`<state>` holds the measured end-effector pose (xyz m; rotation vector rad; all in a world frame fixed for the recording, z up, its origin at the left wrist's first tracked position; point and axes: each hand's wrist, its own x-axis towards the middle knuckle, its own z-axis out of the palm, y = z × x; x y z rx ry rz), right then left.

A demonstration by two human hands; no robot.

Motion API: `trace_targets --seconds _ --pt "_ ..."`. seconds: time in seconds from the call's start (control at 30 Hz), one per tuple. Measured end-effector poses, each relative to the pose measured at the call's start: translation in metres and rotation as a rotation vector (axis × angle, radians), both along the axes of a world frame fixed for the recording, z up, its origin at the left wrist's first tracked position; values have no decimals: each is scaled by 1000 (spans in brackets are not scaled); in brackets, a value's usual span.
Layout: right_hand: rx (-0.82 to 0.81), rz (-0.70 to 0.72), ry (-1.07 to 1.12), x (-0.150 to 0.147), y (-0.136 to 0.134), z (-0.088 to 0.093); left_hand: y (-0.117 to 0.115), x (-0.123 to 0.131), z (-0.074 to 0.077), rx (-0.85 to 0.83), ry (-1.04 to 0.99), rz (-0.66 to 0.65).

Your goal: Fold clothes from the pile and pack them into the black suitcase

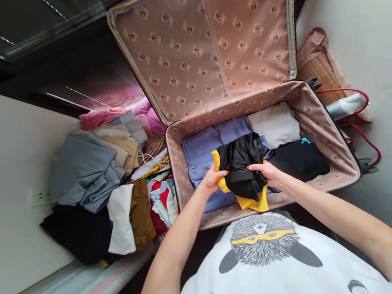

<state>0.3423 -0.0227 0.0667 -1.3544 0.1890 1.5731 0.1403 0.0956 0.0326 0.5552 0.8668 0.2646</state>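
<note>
Black-and-yellow garment [241, 170], one; left hand [211, 180] and right hand [269, 173] pinching opposite sides, over suitcase [313, 116]; best smoothed flat, edges aligned.

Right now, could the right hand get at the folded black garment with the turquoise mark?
Probably yes: the folded black garment lies close by, its top mostly uncovered. However, the right hand grips the black-and-yellow garment, so it would likely need to let go first.
</note>
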Motion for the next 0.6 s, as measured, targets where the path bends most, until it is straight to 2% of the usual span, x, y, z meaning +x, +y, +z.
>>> trace_targets --seconds 0.2,0.33,0.5,0.6 --pt "70 16 42 -18 31 -4 12 -23 -2 0 52 114" --pt "87 74 106 -36 52 -13 25 -47 8 79 80 185" --pt "243 202 181 -60 92 -28 54 -87 29 270 143 260" --pt "333 264 186 -69 126 -50 80 -97 28 448 230 255"
